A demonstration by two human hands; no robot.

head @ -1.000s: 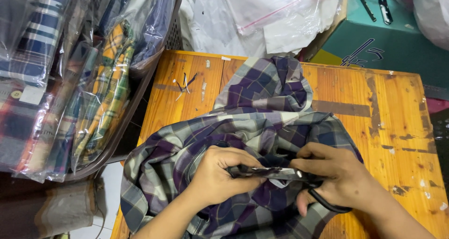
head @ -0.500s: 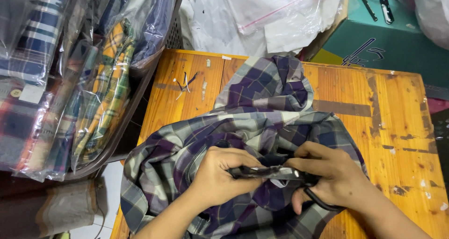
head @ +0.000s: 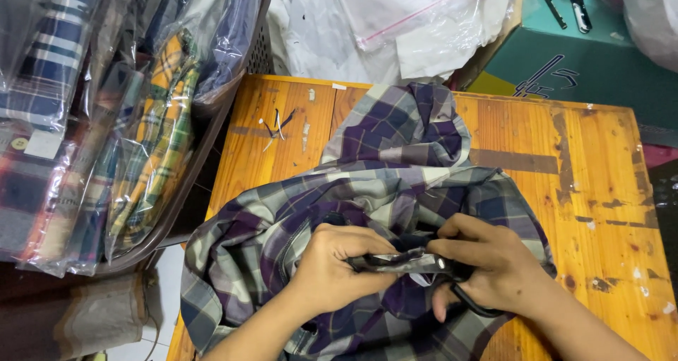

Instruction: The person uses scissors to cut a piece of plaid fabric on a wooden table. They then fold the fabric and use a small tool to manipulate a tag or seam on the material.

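Little is shifting since before: left hand (head: 332, 269) is pinching a dark fabric strip (head: 399, 263), right hand (head: 487, 262) gripping black scissors (head: 470, 304) over the plaid shirt (head: 395, 163).

Off the desk's (head: 607, 191) left edge, a brown basket (head: 205, 170) holds bagged plaid shirts (head: 152, 142). Thread scraps (head: 277, 124) lie near its far-left corner. Beyond the far edge: clear plastic bags (head: 395, 22), a teal box (head: 600, 64) carrying what may be snips (head: 580, 11).
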